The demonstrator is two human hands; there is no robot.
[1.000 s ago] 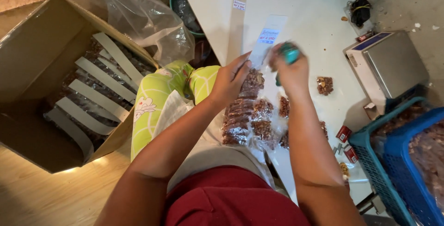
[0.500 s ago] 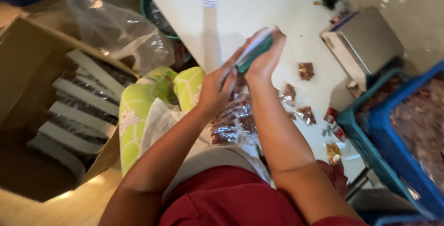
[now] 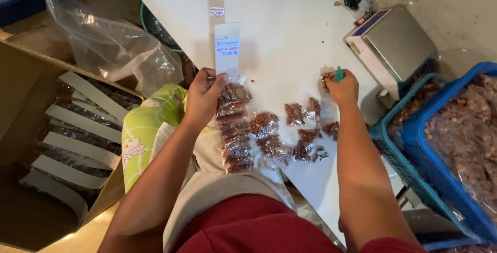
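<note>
table: white top (image 3: 290, 20), upper centre | floor: grey concrete (image 3: 455, 4) upper right, pale wood (image 3: 93, 235) lower left | light: warm glare on wood, lower left

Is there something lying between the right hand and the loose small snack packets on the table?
Nothing visible: only bare white table separates the right hand, closed on a small green tool, from the nearest loose packets.

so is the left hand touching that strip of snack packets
Touching: the head view shows the left hand with fingers pinched on the strip of snack packets below its white card.
</note>
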